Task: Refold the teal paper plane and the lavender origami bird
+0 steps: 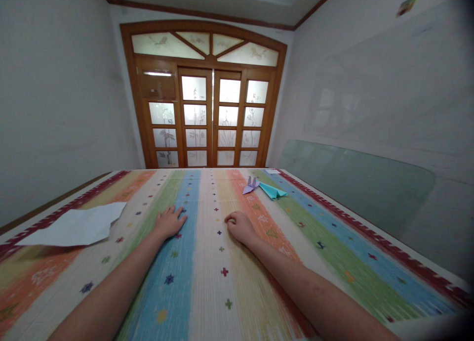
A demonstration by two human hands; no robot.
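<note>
My left hand lies flat, palm down, on a striped multicolour cloth, fingers spread, holding nothing. My right hand rests on the cloth beside it with fingers curled in; nothing shows in it. Farther away, past the right hand, lie a folded purple paper figure and a folded teal paper figure, both out of touch of either hand. A white sheet of paper lies on the cloth to the left of my left hand.
The cloth has a dark red patterned border along both sides. A pane of glass leans against the right wall. A wooden door with frosted panes stands at the far end.
</note>
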